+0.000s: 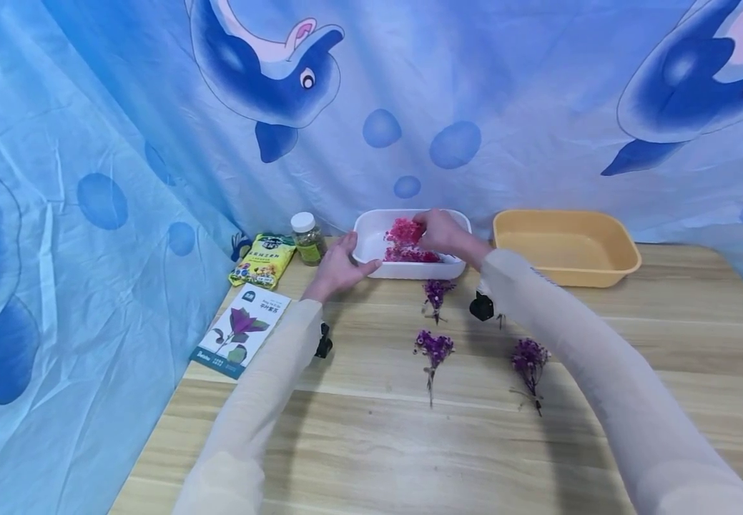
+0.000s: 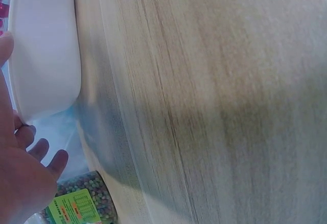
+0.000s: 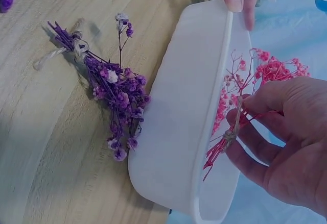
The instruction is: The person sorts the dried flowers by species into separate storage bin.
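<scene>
While curled — right fingers [image 3: 255, 140] round pink flowers [image 3: 280, 72]

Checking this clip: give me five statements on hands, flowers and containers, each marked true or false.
1. The yellow tub stands right of the white tub. True.
2. The right hand holds a pink flower bunch. True.
3. The left hand touches the yellow tub. False: it touches the white tub.
4. Just one purple bunch lies on the table. False: at least three purple bunches do.
5. The jar has a red cap. False: its cap is white.
</scene>
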Tool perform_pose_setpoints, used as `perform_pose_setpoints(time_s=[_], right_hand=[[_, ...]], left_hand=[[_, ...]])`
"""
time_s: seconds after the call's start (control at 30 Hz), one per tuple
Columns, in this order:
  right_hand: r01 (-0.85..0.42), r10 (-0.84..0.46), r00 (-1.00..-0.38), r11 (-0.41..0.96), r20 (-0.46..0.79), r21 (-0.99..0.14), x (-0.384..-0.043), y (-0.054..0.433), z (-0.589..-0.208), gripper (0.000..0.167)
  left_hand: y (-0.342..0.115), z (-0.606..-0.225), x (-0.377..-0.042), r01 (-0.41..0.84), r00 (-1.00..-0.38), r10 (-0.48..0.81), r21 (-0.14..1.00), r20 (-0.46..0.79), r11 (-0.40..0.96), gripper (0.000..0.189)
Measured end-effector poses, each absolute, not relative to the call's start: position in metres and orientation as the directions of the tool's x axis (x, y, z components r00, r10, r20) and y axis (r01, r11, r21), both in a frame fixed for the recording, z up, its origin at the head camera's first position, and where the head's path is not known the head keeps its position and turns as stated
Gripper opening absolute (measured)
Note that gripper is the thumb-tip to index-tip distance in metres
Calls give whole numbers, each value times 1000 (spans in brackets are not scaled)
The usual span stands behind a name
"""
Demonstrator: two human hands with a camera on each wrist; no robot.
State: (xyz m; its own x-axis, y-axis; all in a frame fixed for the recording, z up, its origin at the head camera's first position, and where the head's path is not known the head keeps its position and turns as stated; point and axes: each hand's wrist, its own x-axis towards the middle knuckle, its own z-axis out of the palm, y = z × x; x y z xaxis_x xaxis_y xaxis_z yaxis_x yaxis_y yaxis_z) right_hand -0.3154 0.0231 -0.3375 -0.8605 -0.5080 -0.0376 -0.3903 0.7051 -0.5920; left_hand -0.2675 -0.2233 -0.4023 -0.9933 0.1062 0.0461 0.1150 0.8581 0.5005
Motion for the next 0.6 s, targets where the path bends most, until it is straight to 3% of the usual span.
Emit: perform_pose_setpoints(time_s=[0.27, 0.6], right_hand=[[-429, -548, -836, 619, 30, -657, -314, 24, -349, 55], [-421, -480, -867, 562, 134, -712, -305, 65, -341, 49]], left_hand=[[-221, -403, -267, 119, -993, 108, 495, 51, 861, 101], [-223, -398, -264, 110, -994, 105, 492, 37, 864, 102]])
